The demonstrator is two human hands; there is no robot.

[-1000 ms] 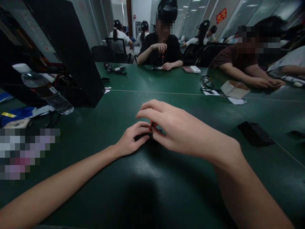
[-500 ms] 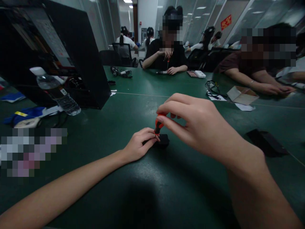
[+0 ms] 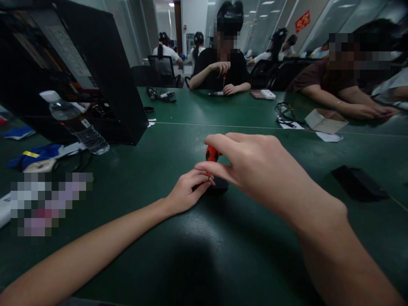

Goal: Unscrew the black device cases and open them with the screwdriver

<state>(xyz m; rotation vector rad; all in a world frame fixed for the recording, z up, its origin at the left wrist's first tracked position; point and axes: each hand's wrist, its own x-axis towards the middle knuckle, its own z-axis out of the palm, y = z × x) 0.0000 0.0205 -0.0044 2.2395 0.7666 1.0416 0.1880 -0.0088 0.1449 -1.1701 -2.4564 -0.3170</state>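
A screwdriver [image 3: 211, 154] with an orange and black handle stands nearly upright at the middle of the table. My right hand [image 3: 255, 163] curls about its handle from the right, the index finger over the top and the thumb lower down. Below it, a small black box [image 3: 219, 187] lies on the green table top, partly hidden by my hands. My left hand [image 3: 186, 191] rests on the table with its fingers closed at the box's left end, around the foot of the screwdriver. The screwdriver's tip is hidden among these fingers.
A black computer case [image 3: 123, 80] stands at left, with a water bottle [image 3: 78, 123] leaning before it. Another black block [image 3: 360, 183] lies to the right. Farther back are a cardboard box [image 3: 325, 121], cables [image 3: 285, 112] and a person [image 3: 219, 63] working across the table.
My right thumb has slid down and left, away from the handle's top, and the right fingers have shifted left around the screwdriver. The left hand stays nearly in place.
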